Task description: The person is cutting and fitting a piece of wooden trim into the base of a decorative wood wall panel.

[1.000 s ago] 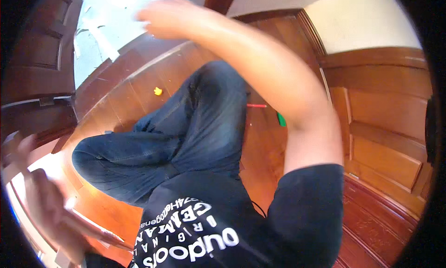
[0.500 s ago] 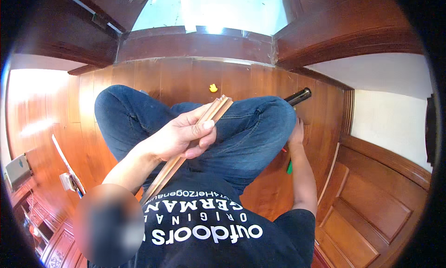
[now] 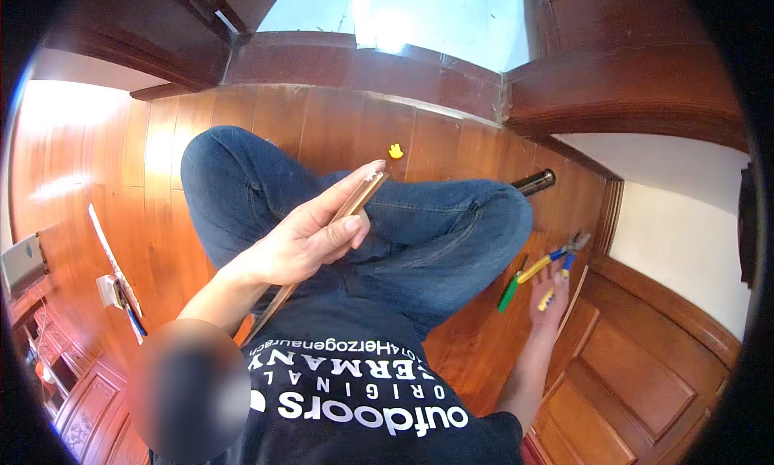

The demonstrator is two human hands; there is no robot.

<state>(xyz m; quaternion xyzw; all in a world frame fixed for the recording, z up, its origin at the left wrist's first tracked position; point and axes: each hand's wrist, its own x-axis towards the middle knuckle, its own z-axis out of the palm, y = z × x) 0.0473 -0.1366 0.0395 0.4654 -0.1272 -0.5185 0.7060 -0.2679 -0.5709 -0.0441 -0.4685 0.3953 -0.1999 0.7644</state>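
Observation:
My left hand is closed round a long, narrow wooden strip above my lap. The strip slants from my shirt up toward the far side, its tip just by my fingertips. Out to the right, low over the floor, my right hand holds a pair of pliers with yellow and blue handles. The handles are spread apart and the metal jaws point away from me, a little blurred. Beside that hand, a green-handled tool lies on the floor by my right knee.
A small yellow piece lies on the wooden floor ahead of my legs. Past my right knee is a dark cylinder. A wooden panel stands at the right. A long white-edged strip lies at the left.
My right hand has come out from beside my knee with the pliers in it. The wooden strip in my left hand has turned, showing a narrower side. The view has shifted slightly.

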